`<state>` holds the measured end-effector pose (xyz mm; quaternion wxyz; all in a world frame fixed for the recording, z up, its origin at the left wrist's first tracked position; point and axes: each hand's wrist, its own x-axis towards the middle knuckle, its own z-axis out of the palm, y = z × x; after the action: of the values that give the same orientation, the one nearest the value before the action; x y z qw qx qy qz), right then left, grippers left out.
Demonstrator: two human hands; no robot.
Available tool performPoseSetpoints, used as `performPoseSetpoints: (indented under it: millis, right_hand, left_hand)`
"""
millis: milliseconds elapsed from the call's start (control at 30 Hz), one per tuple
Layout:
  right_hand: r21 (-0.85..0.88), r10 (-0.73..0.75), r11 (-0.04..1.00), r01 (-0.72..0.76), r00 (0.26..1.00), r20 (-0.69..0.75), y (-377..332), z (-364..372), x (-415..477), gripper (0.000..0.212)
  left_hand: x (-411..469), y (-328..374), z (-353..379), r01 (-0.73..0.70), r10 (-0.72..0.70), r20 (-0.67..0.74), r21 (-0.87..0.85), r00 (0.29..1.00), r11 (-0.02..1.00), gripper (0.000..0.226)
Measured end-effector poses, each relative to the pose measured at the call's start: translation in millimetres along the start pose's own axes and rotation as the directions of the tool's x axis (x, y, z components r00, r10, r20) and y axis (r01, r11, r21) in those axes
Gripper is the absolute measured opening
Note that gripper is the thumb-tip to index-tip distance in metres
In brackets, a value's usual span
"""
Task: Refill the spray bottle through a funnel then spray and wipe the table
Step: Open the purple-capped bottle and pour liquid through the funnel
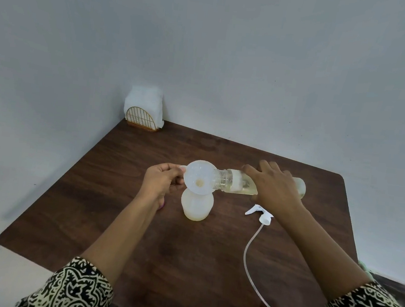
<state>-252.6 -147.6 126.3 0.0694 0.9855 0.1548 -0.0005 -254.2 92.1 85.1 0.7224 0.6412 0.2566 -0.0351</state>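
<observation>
- Left hand: fingers pinch the side tab of the funnel, which sits just right of their tips.
- The spray bottle stands on the desk directly under the funnel, below and right of those fingers.
- Right hand: fingers curl over the refill bottle. Its long axis lies level, and its mouth points left from the fingers to the funnel rim.
- Judgement: the pour depends on the mouth being over the bowl.
- The sprayer head lies detached, near the right wrist.

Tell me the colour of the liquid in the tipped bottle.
Pale yellow, best seen in the head view inside the clear bottle at the funnel.
</observation>
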Motion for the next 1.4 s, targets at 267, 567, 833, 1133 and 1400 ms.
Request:
performPoseSetpoints:
  millis: [267, 567, 833, 1133, 1400]
  right_hand:
    - [0.0, 0.007, 1.0, -0.007, 1.0, 0.007, -1.0, -1.6, -1.5, 0.056]
    - [0.0, 0.001, 1.0, -0.001, 1.0, 0.009, -1.2, -2.6, -1.9, 0.058]
    - [0.001, -0.002, 1.0, 0.002, 1.0, 0.003, -1.3, -1.7, -1.7, 0.059]
    - [-0.022, 0.004, 1.0, -0.004, 1.0, 0.004, -2.2, -3.0, -1.3, 0.058]
    - [-0.033, 0.006, 0.999, -0.006, 1.0, 0.003, -2.6, -3.7, -1.6, 0.056]
  left_hand:
    - [0.1, -0.8, 0.4, -0.002, 0.002, -0.008, -0.006, 1.0, 1.0, 0.006]
    - [-0.2, -1.2, 0.1, -0.007, 0.007, -0.002, -0.013, 1.0, 1.0, 0.007]
    - [0.0, -1.7, -0.1, -0.007, 0.007, -0.005, -0.009, 1.0, 1.0, 0.006]
    - [0.0, -1.1, 0.0, -0.014, 0.014, 0.0, 0.004, 1.0, 1.0, 0.005]
    - [1.2, -2.2, -0.2, -0.013, 0.013, -0.002, 0.0, 1.0, 1.0, 0.006]
